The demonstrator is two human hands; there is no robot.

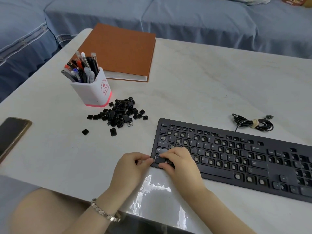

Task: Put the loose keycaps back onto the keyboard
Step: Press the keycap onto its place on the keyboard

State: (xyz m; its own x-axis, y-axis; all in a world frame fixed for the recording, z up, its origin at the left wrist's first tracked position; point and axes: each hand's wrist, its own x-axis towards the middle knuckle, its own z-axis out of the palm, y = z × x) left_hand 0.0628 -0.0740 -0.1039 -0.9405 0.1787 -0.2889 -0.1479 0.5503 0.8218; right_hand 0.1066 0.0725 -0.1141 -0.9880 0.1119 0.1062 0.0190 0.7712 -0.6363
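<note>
Pale marble-look table [194,78] with a blue sofa [185,19] beyond. At the right lies the black keyboard [236,159], many sockets bare. The loose keycaps [121,114] lie heaped left of its far corner, just near a white pen holder [94,92]. The right hand [179,163] rests on the keyboard's near-left keys, forefinger and thumb pinching a keycap [168,161] beside Ctrl. The left hand [133,166] is curled, fingertips against the keyboard's left edge; whether it grips anything I cannot tell. A brown book [121,51] lies far left, a phone [13,134] at the left edge, and a coiled cable [253,123] beyond the keyboard.
</note>
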